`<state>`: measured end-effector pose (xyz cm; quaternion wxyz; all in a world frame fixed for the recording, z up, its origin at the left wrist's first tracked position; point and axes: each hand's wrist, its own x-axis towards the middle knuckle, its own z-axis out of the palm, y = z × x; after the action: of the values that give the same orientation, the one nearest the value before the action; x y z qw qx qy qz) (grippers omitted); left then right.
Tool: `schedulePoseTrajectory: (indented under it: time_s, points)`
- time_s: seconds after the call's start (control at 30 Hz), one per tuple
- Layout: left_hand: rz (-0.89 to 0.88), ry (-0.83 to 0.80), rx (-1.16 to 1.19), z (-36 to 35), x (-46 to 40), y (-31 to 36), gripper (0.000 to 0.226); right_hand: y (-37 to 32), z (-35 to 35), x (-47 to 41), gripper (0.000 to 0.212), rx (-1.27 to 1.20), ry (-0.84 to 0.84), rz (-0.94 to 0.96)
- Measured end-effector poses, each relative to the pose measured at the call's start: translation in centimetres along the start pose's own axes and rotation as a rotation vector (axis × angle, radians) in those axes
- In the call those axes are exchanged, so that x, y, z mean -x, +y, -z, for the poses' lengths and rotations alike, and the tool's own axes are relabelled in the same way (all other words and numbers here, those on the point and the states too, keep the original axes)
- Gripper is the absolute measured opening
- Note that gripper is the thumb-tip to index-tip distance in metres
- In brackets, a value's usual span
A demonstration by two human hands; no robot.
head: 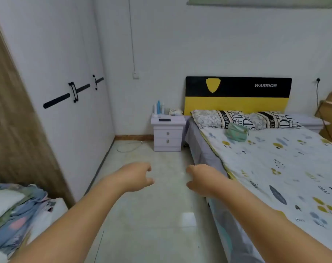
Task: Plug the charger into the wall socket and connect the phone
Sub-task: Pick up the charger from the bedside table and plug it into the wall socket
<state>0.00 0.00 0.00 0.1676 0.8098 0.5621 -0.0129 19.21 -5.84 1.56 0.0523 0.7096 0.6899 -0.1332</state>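
On the nightstand (168,122) phone (164,119) lies flat, lengthwise left-right; both hands' fingers (149,168) empty, loosely curled.

White walls (199,44), pale glossy tiled floor (151,215), white wardrobe (66,73) with black bar handles at left, lilac two-drawer nightstand (168,136), bed (284,168) with leaf-print cover, black-and-yellow headboard (237,95), patterned pillows (237,119)

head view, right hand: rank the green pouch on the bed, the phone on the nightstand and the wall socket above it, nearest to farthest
From the right hand:
1. Green pouch, on the bed below the pillows, ahead and to the right.
2. Phone, flat on the nightstand beside the bed, ahead and left.
3. Wall socket, on the far wall above the nightstand.
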Motion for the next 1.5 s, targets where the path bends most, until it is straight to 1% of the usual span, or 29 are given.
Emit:
schedulePoseTrajectory:
  time_s: [0.2,0.37,0.57,0.77,0.9,1.17,1.3,1.5]
  points:
    - [0.011,-0.051,0.015,0.3,-5.8,-2.3,0.049,0.2,0.3,-6.5,0.038,-0.002,-0.037,-0.021]
    - [0.04,-0.044,0.038,0.9,-11.6,-3.4,0.048,2.0,1.0,-13.2,0.036,-0.014,-0.026,-0.016]
    - [0.054,-0.048,0.036,2.4,-20.6,-1.9,0.048,6.0,3.0,-21.8,0.034,-0.023,0.02,0.0]
    - [0.047,-0.04,0.034,4.0,-28.8,0.9,0.047,9.8,5.3,-29.4,0.033,-0.01,0.013,0.023]
    - [0.061,-0.065,0.026,5.0,-32.9,1.1,0.046,10.9,6.4,-33.6,0.034,-0.007,0.001,0.047]
    - [0.048,-0.05,0.026,7.1,-41.4,-0.1,0.044,11.4,8.4,-42.3,0.034,0.002,-0.004,0.095]
    - [0.037,-0.01,0.042,8.4,-46.3,-1.8,0.044,11.1,9.9,-47.1,0.033,0.002,0.031,0.117]
    - [0.016,0.111,0.116,10.8,-53.8,-4.9,0.041,10.7,12.6,-54.6,0.032,0.005,0.132,0.139]
